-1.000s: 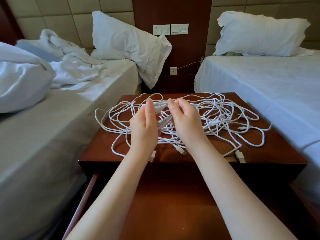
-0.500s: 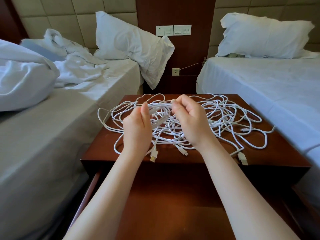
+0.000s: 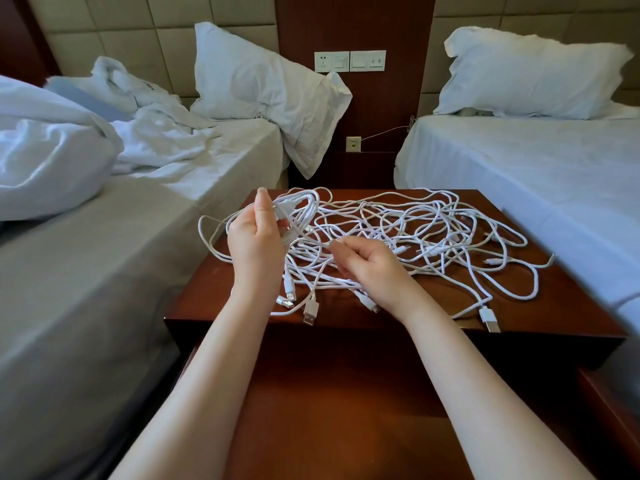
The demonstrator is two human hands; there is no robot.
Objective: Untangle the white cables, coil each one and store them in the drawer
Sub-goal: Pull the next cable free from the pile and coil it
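Partly in left hand (image 3: 256,244) and right hand (image 3: 370,268), white cables (image 3: 408,233) on nightstand (image 3: 571,306).

White cables (image 3: 398,233) on a reddish-brown nightstand (image 3: 568,306); white pillows (image 3: 530,74).

Left pillow (image 3: 263,81), right pillow (image 3: 526,74), wall switches (image 3: 349,61)

Glossy reddish wood is shown on the nightstand (image 3: 571,306). The white cables (image 3: 408,224) are sheathed in smooth plastic; the pillow (image 3: 256,84) is covered in creased cloth.
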